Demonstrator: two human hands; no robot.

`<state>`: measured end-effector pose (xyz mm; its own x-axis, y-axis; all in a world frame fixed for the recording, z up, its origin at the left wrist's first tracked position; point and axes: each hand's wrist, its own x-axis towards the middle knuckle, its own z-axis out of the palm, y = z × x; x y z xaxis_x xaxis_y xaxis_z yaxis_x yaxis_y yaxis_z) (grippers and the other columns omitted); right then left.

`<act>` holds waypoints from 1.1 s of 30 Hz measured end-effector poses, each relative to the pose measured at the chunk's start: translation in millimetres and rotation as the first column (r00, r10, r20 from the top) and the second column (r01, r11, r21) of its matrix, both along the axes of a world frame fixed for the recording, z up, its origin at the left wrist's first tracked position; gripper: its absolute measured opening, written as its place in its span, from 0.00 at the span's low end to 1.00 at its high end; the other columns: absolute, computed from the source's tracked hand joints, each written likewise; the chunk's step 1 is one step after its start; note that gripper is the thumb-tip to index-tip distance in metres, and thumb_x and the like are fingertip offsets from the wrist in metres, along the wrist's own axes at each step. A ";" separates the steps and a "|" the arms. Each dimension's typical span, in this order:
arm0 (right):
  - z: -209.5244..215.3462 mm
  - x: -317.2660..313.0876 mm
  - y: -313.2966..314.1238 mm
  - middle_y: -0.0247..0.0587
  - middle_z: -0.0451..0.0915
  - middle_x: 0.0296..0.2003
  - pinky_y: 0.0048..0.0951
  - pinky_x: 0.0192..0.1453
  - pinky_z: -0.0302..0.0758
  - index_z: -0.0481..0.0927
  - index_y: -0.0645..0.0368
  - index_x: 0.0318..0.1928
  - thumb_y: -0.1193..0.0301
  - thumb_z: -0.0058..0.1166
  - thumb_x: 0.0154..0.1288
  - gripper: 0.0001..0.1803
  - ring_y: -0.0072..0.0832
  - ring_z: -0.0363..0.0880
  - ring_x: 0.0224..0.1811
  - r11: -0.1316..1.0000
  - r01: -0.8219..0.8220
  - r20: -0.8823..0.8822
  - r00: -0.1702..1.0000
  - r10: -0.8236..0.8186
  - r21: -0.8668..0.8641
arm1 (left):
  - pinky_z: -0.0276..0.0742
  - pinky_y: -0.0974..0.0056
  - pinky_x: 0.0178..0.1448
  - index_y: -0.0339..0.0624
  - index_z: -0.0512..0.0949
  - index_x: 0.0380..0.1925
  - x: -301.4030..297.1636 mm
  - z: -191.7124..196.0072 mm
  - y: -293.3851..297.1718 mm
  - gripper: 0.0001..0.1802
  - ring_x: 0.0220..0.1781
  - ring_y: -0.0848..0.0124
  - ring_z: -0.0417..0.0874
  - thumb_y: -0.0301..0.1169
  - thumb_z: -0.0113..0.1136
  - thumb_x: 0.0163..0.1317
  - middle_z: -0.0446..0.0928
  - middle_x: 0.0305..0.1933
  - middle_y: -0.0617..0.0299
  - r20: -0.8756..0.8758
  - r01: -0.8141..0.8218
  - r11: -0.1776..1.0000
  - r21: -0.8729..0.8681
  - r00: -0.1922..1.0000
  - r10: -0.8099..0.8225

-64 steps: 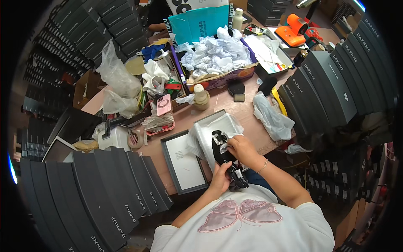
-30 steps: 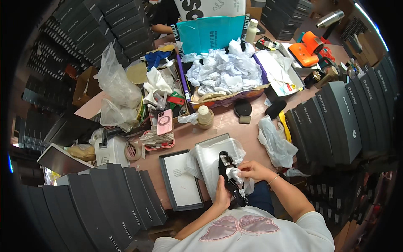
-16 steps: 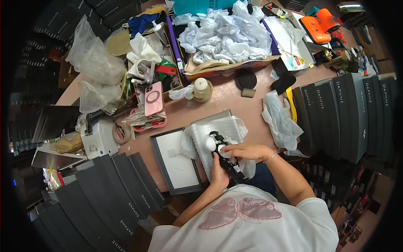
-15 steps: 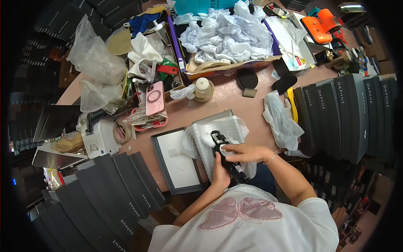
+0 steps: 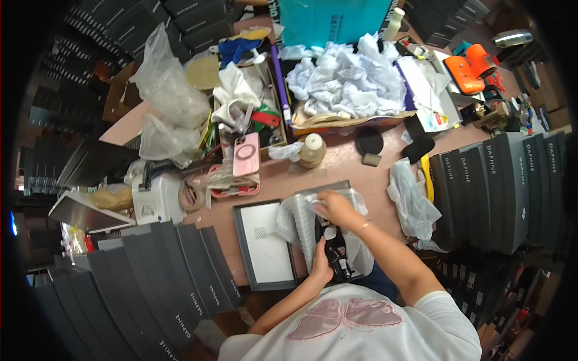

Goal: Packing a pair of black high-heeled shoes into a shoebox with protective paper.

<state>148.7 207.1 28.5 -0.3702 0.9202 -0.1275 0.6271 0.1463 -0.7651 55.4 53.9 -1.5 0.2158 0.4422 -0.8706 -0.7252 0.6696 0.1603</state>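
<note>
- Left hand (image 5: 323, 266) wraps the side of a glossy black shoe (image 5: 336, 246) with a pale oval patch inside, gripping it.
- Right hand (image 5: 338, 209) is above the shoe's far end, fingers bent close together over translucent white ribbed foam sheet (image 5: 301, 224); cannot tell if anything is pinched.
- Shoe lies tilted over the foam sheet, at the near edge of the pink worktop (image 5: 382, 186).
- Foam sheet spreads over a dark grey cardboard box (image 5: 344, 185); only part of its rim shows.
- Shallow dark grey tray with white inside (image 5: 268, 240) sits just left of the sheet.
- Beyond: white-capped beige bottle (image 5: 312, 150), pink phone with ring on its back (image 5: 246, 155), flat black round disc (image 5: 369, 141).
- Purple-sided carton (image 5: 280, 84) behind holds heaped crumpled white tissue paper (image 5: 355, 78).
- Crumpled translucent white plastic bag (image 5: 412, 201) lies right of the sheet, well apart from it.
- Dark grey shoe boxes stand in rows at left (image 5: 162, 283) and right (image 5: 501, 192).
</note>
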 end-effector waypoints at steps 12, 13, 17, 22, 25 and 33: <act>56.0 30.5 12.6 0.51 0.75 0.32 0.39 0.42 0.73 0.70 0.60 0.38 0.73 0.59 0.48 0.15 0.48 0.76 0.36 0.968 0.192 -0.198 0.967 -0.159 0.161 | 0.81 0.57 0.38 0.43 0.74 0.47 -4.2 -3.2 5.4 0.23 0.34 0.63 0.82 0.51 0.50 0.65 0.80 0.35 0.56 -0.006 -0.007 1.000 -0.002 1.000 0.007; 70.8 50.1 35.1 0.50 0.75 0.32 0.38 0.43 0.73 0.70 0.59 0.39 0.74 0.58 0.48 0.16 0.48 0.76 0.36 0.960 0.197 -0.223 0.963 -0.152 0.200 | 0.81 0.57 0.37 0.43 0.74 0.47 -4.4 -1.7 6.3 0.23 0.34 0.63 0.82 0.51 0.50 0.65 0.80 0.35 0.56 -0.022 -0.011 1.000 0.001 1.000 0.011; 132.4 98.8 150.2 0.50 0.76 0.34 0.40 0.44 0.73 0.70 0.59 0.41 0.73 0.59 0.48 0.18 0.47 0.77 0.39 0.964 0.091 -0.062 0.995 -0.078 0.251 | 0.81 0.57 0.38 0.44 0.74 0.46 -7.8 -13.9 -2.3 0.23 0.34 0.63 0.82 0.51 0.48 0.66 0.80 0.36 0.56 0.027 0.030 0.999 0.011 0.999 -0.030; 78.8 117.9 230.4 0.47 0.78 0.35 0.40 0.41 0.76 0.75 0.56 0.39 0.71 0.57 0.52 0.12 0.41 0.80 0.41 0.860 -0.325 0.479 0.871 0.110 0.393 | 0.80 0.59 0.39 0.43 0.75 0.45 -7.9 -9.7 -3.8 0.22 0.33 0.64 0.82 0.49 0.47 0.66 0.81 0.33 0.57 -0.018 0.033 0.999 0.006 0.999 -0.033; 50.9 102.2 237.9 0.41 0.81 0.34 0.36 0.36 0.79 0.81 0.52 0.34 0.68 0.52 0.57 0.06 0.36 0.83 0.36 0.861 -0.396 0.702 0.710 0.065 0.320 | 0.79 0.60 0.40 0.42 0.76 0.42 -6.7 -14.6 -6.5 0.20 0.32 0.66 0.82 0.48 0.47 0.67 0.80 0.31 0.58 -0.016 0.004 0.999 -0.041 1.000 -0.004; 22.9 72.2 253.4 0.45 0.84 0.34 0.38 0.40 0.80 0.85 0.55 0.35 0.70 0.54 0.56 0.08 0.39 0.84 0.39 0.973 -0.192 0.758 0.652 0.026 0.131 | 0.78 0.62 0.37 0.41 0.75 0.43 -1.9 -13.6 -5.6 0.20 0.31 0.66 0.81 0.46 0.46 0.67 0.80 0.32 0.58 -0.093 0.020 1.000 0.001 0.995 -0.020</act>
<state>220.9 460.5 51.4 -0.3240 0.9148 -0.2411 0.9421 0.3352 0.0059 53.5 48.3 -15.2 0.1429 0.4403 -0.8864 -0.6936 0.6834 0.2276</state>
